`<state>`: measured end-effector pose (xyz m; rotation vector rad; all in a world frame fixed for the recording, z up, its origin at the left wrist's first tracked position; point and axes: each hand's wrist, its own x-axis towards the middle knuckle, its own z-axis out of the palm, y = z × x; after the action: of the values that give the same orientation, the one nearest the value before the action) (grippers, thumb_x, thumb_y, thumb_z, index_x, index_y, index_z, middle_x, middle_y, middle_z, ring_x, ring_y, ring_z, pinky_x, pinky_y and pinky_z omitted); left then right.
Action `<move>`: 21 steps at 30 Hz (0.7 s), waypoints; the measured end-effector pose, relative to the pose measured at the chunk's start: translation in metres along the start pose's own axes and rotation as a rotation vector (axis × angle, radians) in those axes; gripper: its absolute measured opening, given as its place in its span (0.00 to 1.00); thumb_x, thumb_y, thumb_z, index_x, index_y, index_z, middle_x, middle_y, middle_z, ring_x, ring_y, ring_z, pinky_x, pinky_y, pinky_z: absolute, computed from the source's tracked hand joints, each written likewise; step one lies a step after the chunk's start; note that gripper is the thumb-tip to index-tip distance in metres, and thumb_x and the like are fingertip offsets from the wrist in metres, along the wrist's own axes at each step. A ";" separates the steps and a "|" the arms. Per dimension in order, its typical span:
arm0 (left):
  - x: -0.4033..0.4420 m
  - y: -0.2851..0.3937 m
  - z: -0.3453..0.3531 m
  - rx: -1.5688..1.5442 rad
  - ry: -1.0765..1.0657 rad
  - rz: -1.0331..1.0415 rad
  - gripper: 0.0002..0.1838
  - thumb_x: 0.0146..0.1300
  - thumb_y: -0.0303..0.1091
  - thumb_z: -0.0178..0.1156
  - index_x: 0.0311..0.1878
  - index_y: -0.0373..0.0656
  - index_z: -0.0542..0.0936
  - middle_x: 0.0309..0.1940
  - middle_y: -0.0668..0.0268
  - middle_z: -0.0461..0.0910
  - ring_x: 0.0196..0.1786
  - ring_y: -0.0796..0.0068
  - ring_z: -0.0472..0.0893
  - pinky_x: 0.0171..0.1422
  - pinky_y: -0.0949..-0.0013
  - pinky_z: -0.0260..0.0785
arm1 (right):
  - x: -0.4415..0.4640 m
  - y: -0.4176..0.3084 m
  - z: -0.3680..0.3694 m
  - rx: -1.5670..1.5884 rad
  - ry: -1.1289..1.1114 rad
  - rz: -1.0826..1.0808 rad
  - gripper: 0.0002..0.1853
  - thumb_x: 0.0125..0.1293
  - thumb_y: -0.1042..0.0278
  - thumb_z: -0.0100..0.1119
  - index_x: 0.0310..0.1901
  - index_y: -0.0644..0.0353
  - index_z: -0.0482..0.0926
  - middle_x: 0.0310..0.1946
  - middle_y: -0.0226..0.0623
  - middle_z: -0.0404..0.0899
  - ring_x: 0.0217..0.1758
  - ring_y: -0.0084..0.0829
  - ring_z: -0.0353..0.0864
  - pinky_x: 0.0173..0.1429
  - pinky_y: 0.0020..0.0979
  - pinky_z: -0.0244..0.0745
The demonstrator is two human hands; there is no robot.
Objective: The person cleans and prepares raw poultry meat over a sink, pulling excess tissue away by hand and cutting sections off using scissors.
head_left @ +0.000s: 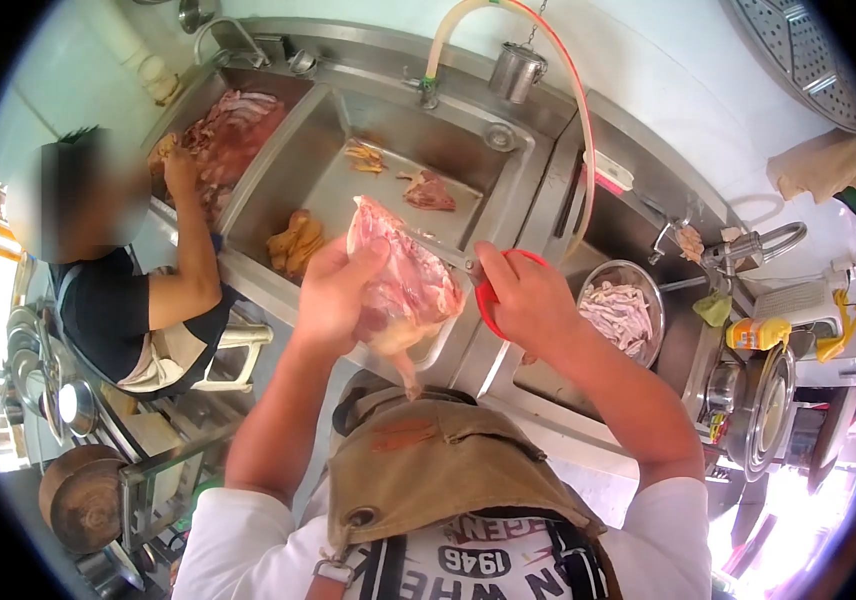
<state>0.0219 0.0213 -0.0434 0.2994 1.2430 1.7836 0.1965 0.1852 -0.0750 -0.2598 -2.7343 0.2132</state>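
Note:
My left hand [333, 295] is closed around a raw poultry carcass piece [403, 285], pink inside, with yellowish skin and a leg stub hanging below. In my right hand [538, 310] are red-handled kitchen scissors [488, 310], fingers through the loops. The blades reach left to the upper edge of the meat; whether they are parted I cannot tell. Both hands are above the front edge of the middle sink [428, 150]. Inside that sink lie a red meat piece [428, 190], some yellow poultry feet [364, 157] and yellow skin-like pieces [295, 242].
At the left, a seated person [138, 290] reaches into a sink of raw meat [238, 140]. A steel bowl [660, 320] with pale pink strips [618, 310] stands in the right sink. A hose [573, 70] arches over the divider. A yellow-labelled bottle [758, 333] is far right.

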 end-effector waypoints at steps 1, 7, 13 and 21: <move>0.002 -0.001 -0.005 0.017 0.011 -0.020 0.11 0.72 0.35 0.56 0.50 0.39 0.79 0.39 0.63 0.84 0.38 0.74 0.83 0.40 0.69 0.76 | 0.002 -0.001 0.001 0.047 0.004 0.010 0.23 0.58 0.69 0.63 0.56 0.63 0.73 0.29 0.43 0.78 0.31 0.41 0.83 0.32 0.38 0.79; 0.009 -0.003 -0.018 0.026 0.103 0.010 0.11 0.72 0.37 0.56 0.49 0.41 0.79 0.37 0.66 0.83 0.32 0.78 0.80 0.30 0.74 0.71 | 0.023 -0.004 -0.014 0.470 -0.206 0.263 0.25 0.62 0.68 0.62 0.61 0.61 0.70 0.39 0.46 0.81 0.40 0.49 0.83 0.39 0.44 0.80; 0.004 0.001 -0.026 0.109 0.169 0.128 0.11 0.72 0.38 0.56 0.50 0.42 0.79 0.33 0.69 0.82 0.26 0.85 0.76 0.22 0.79 0.64 | 0.008 -0.024 -0.026 0.236 -0.224 0.203 0.32 0.62 0.67 0.62 0.67 0.60 0.65 0.47 0.49 0.78 0.47 0.49 0.81 0.41 0.46 0.80; 0.002 -0.005 -0.008 0.025 0.254 0.250 0.14 0.74 0.34 0.55 0.56 0.37 0.76 0.45 0.67 0.80 0.44 0.79 0.78 0.48 0.74 0.70 | -0.003 -0.042 -0.012 0.116 -0.154 0.290 0.33 0.60 0.68 0.64 0.66 0.64 0.65 0.42 0.49 0.77 0.40 0.50 0.81 0.39 0.46 0.80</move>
<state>0.0180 0.0180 -0.0517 0.2571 1.4574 2.0708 0.1973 0.1456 -0.0573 -0.6311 -2.8120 0.4880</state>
